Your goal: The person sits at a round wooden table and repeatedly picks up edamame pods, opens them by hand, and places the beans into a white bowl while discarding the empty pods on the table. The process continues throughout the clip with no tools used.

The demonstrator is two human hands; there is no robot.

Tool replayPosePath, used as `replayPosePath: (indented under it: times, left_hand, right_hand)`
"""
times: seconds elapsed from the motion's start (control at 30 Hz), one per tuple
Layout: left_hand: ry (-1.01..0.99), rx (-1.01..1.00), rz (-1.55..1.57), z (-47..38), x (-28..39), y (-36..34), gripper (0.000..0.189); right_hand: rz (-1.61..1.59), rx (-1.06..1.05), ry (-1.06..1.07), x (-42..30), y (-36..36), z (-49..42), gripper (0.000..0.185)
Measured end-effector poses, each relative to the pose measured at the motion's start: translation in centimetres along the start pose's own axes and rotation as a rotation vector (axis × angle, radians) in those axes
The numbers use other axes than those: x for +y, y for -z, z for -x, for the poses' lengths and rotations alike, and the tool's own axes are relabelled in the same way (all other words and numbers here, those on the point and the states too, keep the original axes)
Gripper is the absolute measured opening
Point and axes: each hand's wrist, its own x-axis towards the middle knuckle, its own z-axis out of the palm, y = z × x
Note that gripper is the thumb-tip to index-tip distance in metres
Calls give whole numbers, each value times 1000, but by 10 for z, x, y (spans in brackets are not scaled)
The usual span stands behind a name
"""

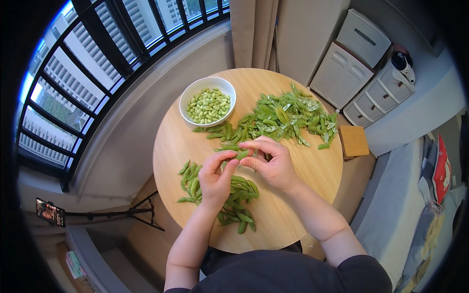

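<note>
Between the fingertips of both hands is a green soybean pod (242, 155), held above the middle of the round wooden table. My left hand (218, 175) pinches its left end with thumb and forefinger; my right hand (270, 161) grips the right end the same way. At the table's upper left stands a white bowl (183, 113) of shelled green beans (208, 106). A large heap of pods (280, 115), several of them split, lies at the upper right and reaches to below the bowl. Near and under my left forearm are more whole pods (240, 199), partly hidden by it.
The round wooden table (293, 216) fills the centre. A wooden stool (353, 141) stands at its right, by a grey sofa (384, 208). Left of the table, a black tripod (135, 212) carries a phone (50, 212). White drawer units (379, 97) stand at the upper right.
</note>
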Motion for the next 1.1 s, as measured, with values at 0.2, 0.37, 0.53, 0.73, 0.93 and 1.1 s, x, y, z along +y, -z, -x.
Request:
replayPosePath:
  times: [0.2,0.37,0.53,0.73,0.93,1.1]
  left_hand:
    - [-274,-72,-488,5,-3,-5,24]
    - [-493,-52,-442,-2,3,-1,21]
    - [-357,-113,-312,3,5,-2,15]
    - [-224,-153,-114,4,3,-6,17]
    - [-38,-165,-133,3,-6,-6,22]
    - [-261,-63,-354,-3,-11,0,26]
  right_hand:
    - [55,100,121,9,-8,4,13]
    - [275,82,272,-5,-11,5,13]
    - [167,57,293,1,-9,5,7]
    - [33,17,152,11,-1,1,5]
    - [220,16,299,14,-10,2,9]
    - [95,21,176,8,-19,4,12]
